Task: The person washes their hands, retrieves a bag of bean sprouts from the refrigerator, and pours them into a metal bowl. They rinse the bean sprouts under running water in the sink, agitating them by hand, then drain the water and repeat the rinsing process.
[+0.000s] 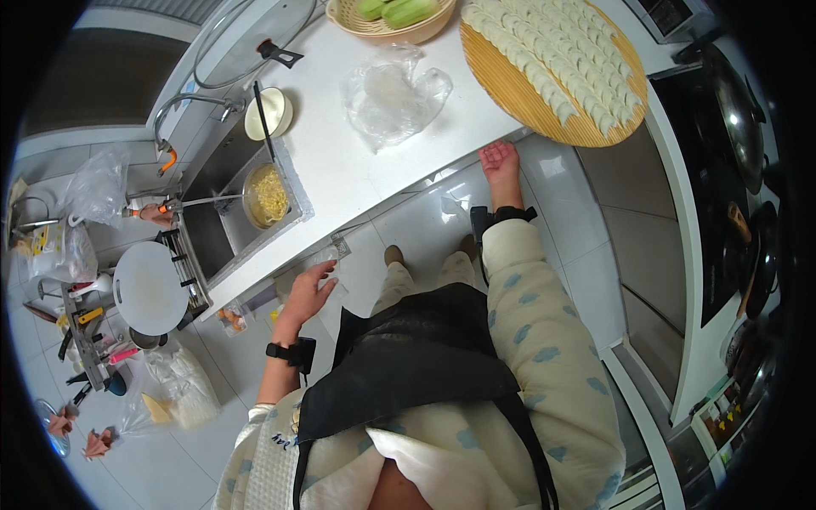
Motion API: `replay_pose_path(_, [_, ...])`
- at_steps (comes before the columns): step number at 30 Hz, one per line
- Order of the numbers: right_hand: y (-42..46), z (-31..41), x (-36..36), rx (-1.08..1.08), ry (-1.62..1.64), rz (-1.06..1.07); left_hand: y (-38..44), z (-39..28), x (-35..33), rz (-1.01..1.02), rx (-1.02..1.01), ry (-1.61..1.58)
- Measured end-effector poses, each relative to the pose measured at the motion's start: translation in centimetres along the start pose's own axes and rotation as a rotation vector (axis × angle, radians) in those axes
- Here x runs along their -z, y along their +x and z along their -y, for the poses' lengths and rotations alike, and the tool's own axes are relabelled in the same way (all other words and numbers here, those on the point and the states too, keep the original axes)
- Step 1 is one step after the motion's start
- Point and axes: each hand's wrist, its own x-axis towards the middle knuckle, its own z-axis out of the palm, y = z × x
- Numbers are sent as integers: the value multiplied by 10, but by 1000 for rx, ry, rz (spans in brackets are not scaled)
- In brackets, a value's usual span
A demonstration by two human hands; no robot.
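Observation:
My left hand (310,290) hangs over the floor in front of the counter, its fingers apart and nothing in them. Below the counter's front edge, my right hand (499,164) is turned palm up with curled fingers; whether they grip the edge is unclear. Just beyond it, a round slatted tray (488,67) bears rows of uncooked dumplings (561,57) and juts past the white countertop (325,153). A crumpled clear plastic bag (395,95) lies on the countertop. In the sink (233,236) sits a round bowl (250,213) with yellow food pieces (271,196).
Chopsticks (261,115) rest across a cream bowl (277,111) by the faucet (191,97). A basket (357,27) holds green vegetables (408,11). To the right is a black cooktop (695,191) with a lidded pan (733,121). A white cutting board (152,287) stands left.

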Motion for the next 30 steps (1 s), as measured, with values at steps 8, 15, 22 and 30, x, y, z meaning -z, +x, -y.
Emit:
replay_pose_path(8, [-63,19,75,68,-142,92,54,-23,-41,217,-110,-46])
replay_pose_path(15, [-107,41,157,87,-68,18,130,-70,-88,439,98,-444])
replay_pose_path(22, [-148,56,209,119,-87,-55,193,-102,-160,477,431,-811])
replay_pose_path(30, [-170,67,252,164,-3,-73,230,-113,-203,272,526,-830])
